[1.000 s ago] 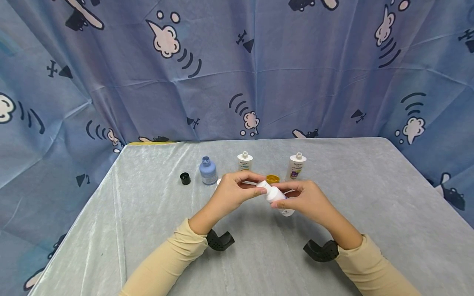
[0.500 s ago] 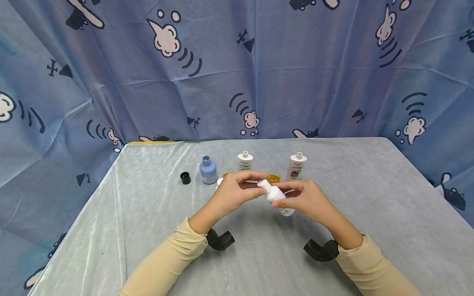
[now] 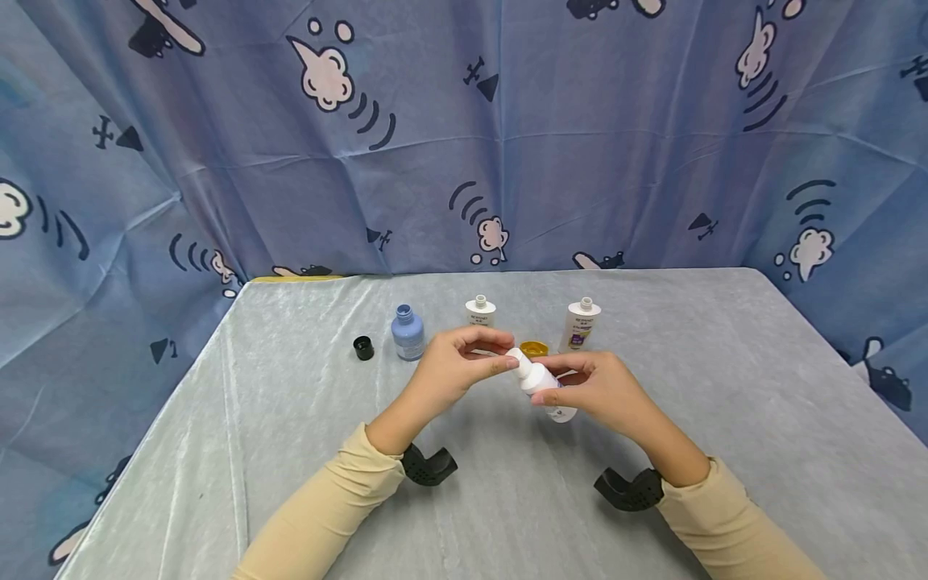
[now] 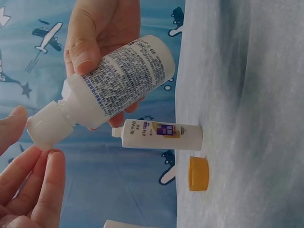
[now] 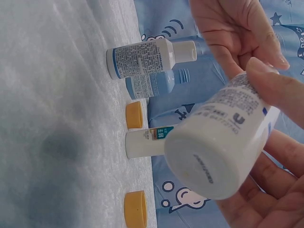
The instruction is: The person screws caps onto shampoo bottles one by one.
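Note:
My right hand (image 3: 590, 391) grips a white bottle (image 4: 126, 76) around its printed body, thumb on one side and fingers on the other. The bottle is tilted, its top leaning toward my left hand (image 3: 460, 358). A white cap (image 4: 50, 124) sits on its neck, where a narrow ridged band shows below the cap. My left thumb and fingertips are at the cap's outer edge, pinching it lightly from opposite sides. In the right wrist view the bottle's base faces the camera and its body hides the cap.
Behind the hands stand two uncapped white bottles (image 3: 480, 311) (image 3: 582, 324) and an uncapped blue bottle (image 3: 408, 334). A black cap (image 3: 363, 348) lies at left. Two yellow caps (image 5: 134, 115) (image 5: 136, 209) and a capped white bottle (image 5: 142, 59) show in the right wrist view.
My left hand has shifted slightly left and up, its fingers sliding toward the cap's outer end, so more of the cap shows. My right hand and the bottle have stayed nearly still.

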Motion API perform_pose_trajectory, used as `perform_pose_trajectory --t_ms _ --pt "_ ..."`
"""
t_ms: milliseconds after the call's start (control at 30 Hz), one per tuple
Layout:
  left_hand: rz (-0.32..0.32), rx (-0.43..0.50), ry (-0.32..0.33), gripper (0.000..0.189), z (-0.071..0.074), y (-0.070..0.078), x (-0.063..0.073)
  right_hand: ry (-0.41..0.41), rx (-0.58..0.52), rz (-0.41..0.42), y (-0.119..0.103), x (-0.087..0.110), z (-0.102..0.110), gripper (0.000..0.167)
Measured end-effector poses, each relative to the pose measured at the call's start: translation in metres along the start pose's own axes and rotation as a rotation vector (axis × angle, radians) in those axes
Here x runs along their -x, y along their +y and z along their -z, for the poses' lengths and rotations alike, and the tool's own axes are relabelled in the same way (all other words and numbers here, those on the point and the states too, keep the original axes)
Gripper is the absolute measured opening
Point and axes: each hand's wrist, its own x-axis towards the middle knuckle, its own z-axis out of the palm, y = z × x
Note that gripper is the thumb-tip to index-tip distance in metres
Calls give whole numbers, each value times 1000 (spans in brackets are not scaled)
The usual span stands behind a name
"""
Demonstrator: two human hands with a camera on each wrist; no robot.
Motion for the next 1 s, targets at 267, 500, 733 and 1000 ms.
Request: perform_pose_trajectory --t_ms 267,500,733,1000 --pt "1 -42 -13 33 0 0 1 -2 4 -13 -1 -1 0 52" --pt "-26 -18 -45 30 0 1 2 -2 5 -14 0 -1 1 53" --pt "-41 21 -84 33 -1 1 2 0 -8 -14 -1 0 1 52" --pt "-34 63 -111 33 0 3 3 -4 -14 -2 -2 1 1 50"
